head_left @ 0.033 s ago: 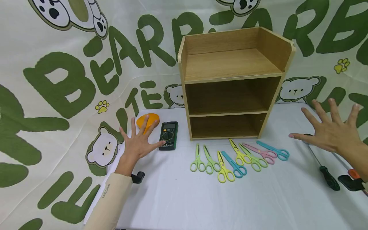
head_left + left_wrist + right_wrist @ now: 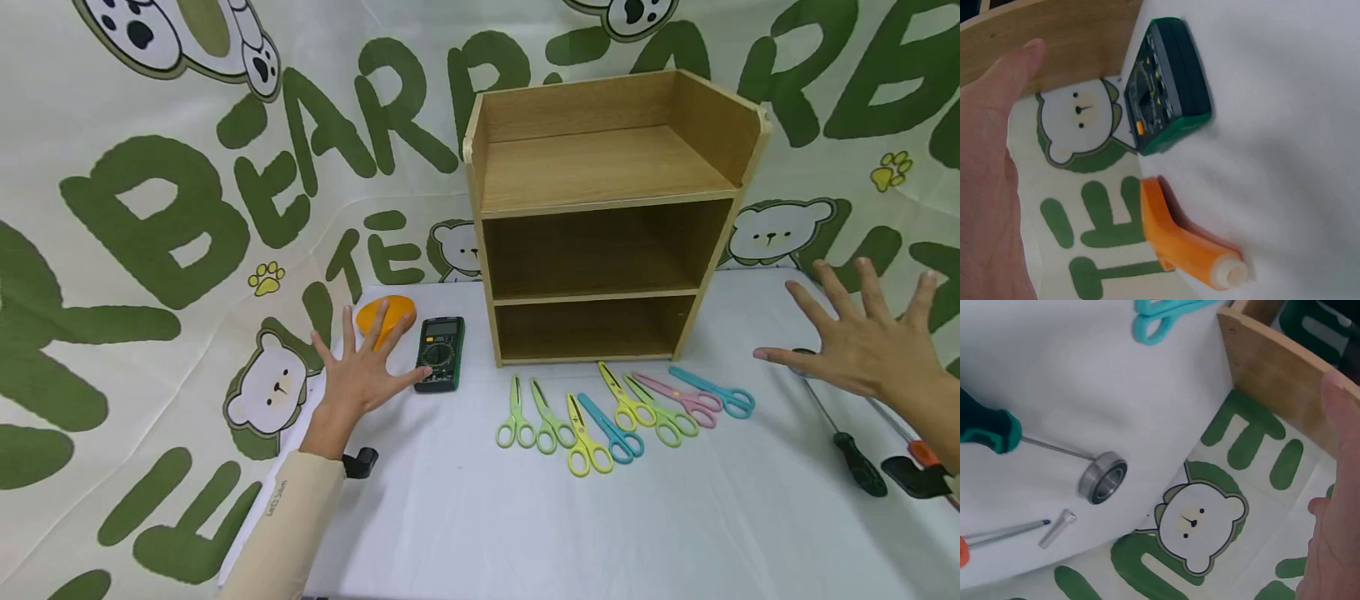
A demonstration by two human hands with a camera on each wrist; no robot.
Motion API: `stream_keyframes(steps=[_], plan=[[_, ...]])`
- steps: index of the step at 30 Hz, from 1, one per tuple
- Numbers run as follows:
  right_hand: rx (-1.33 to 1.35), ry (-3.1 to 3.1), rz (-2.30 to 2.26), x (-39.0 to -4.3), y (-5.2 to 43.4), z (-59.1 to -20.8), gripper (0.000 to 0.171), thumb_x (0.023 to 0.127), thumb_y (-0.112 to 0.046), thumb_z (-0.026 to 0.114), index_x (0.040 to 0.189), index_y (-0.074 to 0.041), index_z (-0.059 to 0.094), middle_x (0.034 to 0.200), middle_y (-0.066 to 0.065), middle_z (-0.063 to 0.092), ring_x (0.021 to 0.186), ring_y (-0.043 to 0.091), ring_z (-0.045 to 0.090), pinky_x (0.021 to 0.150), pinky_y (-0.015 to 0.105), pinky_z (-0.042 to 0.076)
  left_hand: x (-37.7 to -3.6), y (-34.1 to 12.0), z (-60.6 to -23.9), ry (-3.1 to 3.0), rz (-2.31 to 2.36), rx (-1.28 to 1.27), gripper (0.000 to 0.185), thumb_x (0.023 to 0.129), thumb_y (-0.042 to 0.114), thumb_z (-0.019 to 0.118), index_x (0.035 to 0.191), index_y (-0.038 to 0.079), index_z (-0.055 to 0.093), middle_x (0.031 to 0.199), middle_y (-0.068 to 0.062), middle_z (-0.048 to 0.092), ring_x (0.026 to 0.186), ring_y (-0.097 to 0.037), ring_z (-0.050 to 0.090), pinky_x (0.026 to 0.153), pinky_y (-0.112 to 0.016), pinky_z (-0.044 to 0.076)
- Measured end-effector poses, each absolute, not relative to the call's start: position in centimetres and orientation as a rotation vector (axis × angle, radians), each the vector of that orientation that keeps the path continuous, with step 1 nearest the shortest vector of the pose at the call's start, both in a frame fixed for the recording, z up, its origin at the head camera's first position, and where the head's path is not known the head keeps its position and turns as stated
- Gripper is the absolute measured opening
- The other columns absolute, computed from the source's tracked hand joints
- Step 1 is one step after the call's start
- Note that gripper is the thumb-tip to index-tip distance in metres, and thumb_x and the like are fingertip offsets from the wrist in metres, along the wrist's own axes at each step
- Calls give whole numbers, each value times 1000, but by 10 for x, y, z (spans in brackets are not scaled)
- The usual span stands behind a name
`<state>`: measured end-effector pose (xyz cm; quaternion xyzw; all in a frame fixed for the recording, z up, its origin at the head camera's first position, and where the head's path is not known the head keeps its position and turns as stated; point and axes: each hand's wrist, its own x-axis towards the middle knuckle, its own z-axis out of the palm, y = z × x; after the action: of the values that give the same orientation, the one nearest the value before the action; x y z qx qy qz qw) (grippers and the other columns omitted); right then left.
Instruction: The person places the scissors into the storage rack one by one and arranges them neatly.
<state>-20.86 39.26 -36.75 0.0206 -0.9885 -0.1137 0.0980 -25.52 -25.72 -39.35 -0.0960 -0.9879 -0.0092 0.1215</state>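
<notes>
Currently, both grips are unloaded: the left hand [image 2: 354, 379] and the right hand [image 2: 873, 342] are held well apart, fingers and thumb spread, pinching nothing. As judged from this state, no handling step is done; every loose item lies on the table [image 2: 465, 533], so all of the handling is left. The multimeter [image 2: 446, 333] is located just beside the left thumb, face up; the left wrist view shows a gap between them. An orange object [image 2: 1188, 250] with a white round end lies beyond the left fingers, which partly cover it in the head view; its type cannot be determined. Near the right hand, on the side toward the body, a green-and-black-handled screwdriver [image 2: 859, 467] lies with its shaft directed at a metal bearing [image 2: 1090, 479]; whether the two touch cannot be determined. A small clear cylinder [image 2: 1057, 529] and an orange-handled tool [image 2: 922, 453] lie close by, the latter partly hidden by the right wrist and its black mount [image 2: 917, 478]. Between the hands, eight pairs of scissors [image 2: 590, 457] are laid out in a row in front of a wooden shelf unit [image 2: 611, 171], which stands farther out than the hands. Caution: these scissors obstruct a low, straight approach to the lowest compartment, and the multimeter restricts access to the orange object from the right.
</notes>
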Motion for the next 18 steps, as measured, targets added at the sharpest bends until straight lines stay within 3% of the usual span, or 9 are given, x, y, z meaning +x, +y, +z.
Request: stream_keyframes(steps=[6, 9, 12, 15, 18], plan=[[79, -2942, -304, -203, 392, -376, 114, 84, -82, 46, 160, -13, -4, 161, 18, -24, 141, 40, -33, 97, 64, -36, -257, -254, -398, -2916, -29, -303, 96, 80, 89, 40, 160, 43, 14, 168, 4, -6, 144, -36, -32, 96, -75, -28], [123, -2941, -220, -200, 386, -381, 112, 86, -79, 49, 160, -7, 7, 162, 23, -14, 144, 38, -29, 98, 63, -35, -259, -250, -398, -2898, -69, -312, 95, 82, 88, 40, 160, 39, 18, 168, 3, 1, 147, -36, -24, 101, -73, -26], [180, -2919, -88, -197, 377, -387, 103, 88, -73, 54, 154, -1, 24, 162, 28, 7, 148, 39, -18, 102, 64, -31, -263, -240, -394, -2811, -196, -350, 92, 85, 83, 44, 160, 35, 21, 168, 3, 9, 152, -35, -8, 108, -73, -14], [242, -2879, 36, -195, 367, -395, 92, 87, -66, 63, 144, 2, 39, 152, 29, 28, 149, 43, 1, 108, 68, -22, -267, -225, -387, -2687, -387, -413, 89, 87, 75, 52, 160, 34, 22, 166, 4, 17, 151, -32, 12, 113, -70, 6], [313, -2843, 154, -193, 358, -403, 80, 85, -56, 72, 136, 2, 49, 144, 29, 37, 142, 46, 20, 111, 74, -8, -269, -206, -378, -2570, -635, -448, 84, 89, 66, 59, 160, 35, 24, 164, 3, 25, 147, -29, 26, 114, -63, 18]])
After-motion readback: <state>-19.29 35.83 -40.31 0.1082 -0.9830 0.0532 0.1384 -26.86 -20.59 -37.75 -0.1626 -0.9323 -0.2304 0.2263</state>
